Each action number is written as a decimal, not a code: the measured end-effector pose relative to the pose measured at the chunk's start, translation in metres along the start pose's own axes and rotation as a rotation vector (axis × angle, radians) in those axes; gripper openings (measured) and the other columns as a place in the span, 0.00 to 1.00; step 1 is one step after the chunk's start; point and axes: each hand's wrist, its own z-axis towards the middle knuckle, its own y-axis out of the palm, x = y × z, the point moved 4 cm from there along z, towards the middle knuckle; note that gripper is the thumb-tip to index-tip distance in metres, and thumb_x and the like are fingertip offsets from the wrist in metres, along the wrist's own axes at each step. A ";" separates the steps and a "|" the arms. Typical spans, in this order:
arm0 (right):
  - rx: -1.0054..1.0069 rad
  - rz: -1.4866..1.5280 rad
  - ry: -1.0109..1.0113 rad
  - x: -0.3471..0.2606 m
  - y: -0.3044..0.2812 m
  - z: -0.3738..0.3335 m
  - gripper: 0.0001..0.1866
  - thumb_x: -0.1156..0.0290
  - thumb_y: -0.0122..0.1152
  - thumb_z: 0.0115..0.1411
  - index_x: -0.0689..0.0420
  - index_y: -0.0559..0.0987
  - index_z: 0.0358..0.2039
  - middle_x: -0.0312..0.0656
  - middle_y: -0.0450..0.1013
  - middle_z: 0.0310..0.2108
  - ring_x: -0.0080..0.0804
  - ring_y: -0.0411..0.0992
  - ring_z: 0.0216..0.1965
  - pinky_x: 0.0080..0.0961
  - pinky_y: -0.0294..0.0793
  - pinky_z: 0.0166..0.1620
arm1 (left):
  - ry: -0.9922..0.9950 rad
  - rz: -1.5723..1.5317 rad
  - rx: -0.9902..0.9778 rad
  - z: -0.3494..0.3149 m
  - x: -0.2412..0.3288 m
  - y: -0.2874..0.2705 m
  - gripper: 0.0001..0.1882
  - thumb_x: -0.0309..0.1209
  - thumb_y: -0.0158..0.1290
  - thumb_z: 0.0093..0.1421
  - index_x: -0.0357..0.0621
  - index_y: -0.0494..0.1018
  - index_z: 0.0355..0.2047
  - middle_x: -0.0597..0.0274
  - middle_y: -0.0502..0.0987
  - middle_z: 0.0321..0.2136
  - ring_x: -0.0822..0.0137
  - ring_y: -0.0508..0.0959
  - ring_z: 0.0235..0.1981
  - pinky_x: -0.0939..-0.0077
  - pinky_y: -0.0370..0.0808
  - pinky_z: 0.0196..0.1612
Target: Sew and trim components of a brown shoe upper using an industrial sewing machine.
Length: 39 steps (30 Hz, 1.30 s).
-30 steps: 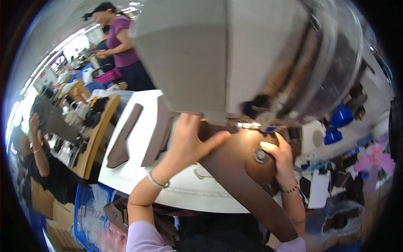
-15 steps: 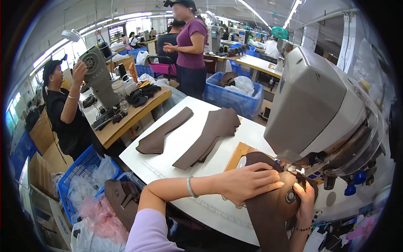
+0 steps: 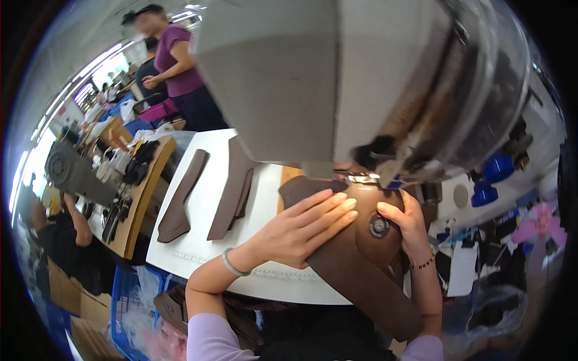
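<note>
A brown leather-like piece (image 3: 364, 286) lies under the sewing machine's (image 3: 271, 90) lit needle area, its long strap-shaped end hanging down toward me. My left hand (image 3: 307, 228) rests flat on its left part, fingers stretched out and pointing toward the needle area. On the right side, my right hand (image 3: 410, 222) grips the edge of the same piece, thumb on top beside a dark round emblem (image 3: 379, 226); the other fingers are hidden beneath. The machine's head hides much of the far side.
Brown cut pieces (image 3: 183, 201) and a second stack (image 3: 232, 195) lie on the white table (image 3: 201, 240). A blue basket (image 3: 129, 307) with plastic bags stands lower left. Two people work or stand at the left, beside another machine (image 3: 75, 171). Blue knobs (image 3: 497, 167) hang at the right.
My view has swung right and closer to the machine. My left hand has flattened out on the leather-like piece; my right hand still grips its right side. The piece's long end now slants down to the right.
</note>
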 end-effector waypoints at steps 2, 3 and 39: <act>-0.016 0.030 0.008 -0.001 -0.001 -0.004 0.12 0.75 0.59 0.55 0.63 0.73 0.39 0.36 0.74 0.34 0.16 0.71 0.34 0.14 0.71 0.39 | 0.028 0.020 -0.003 0.002 0.002 0.002 0.31 0.35 0.46 0.47 0.29 0.65 0.51 0.47 0.68 0.51 0.54 0.67 0.55 0.57 0.60 0.60; -0.011 0.044 0.013 -0.002 0.000 -0.007 0.12 0.74 0.59 0.55 0.63 0.73 0.40 0.36 0.74 0.34 0.16 0.71 0.34 0.14 0.71 0.39 | 0.028 0.071 0.001 0.002 0.002 0.004 0.29 0.37 0.46 0.50 0.32 0.67 0.50 0.49 0.69 0.51 0.54 0.68 0.54 0.57 0.62 0.59; -0.005 0.079 0.001 0.010 -0.007 -0.004 0.11 0.80 0.57 0.53 0.62 0.73 0.38 0.34 0.73 0.33 0.16 0.70 0.34 0.14 0.70 0.40 | 0.020 -0.029 0.047 0.004 -0.003 0.001 0.32 0.42 0.49 0.46 0.33 0.68 0.49 0.48 0.71 0.49 0.52 0.71 0.51 0.56 0.65 0.57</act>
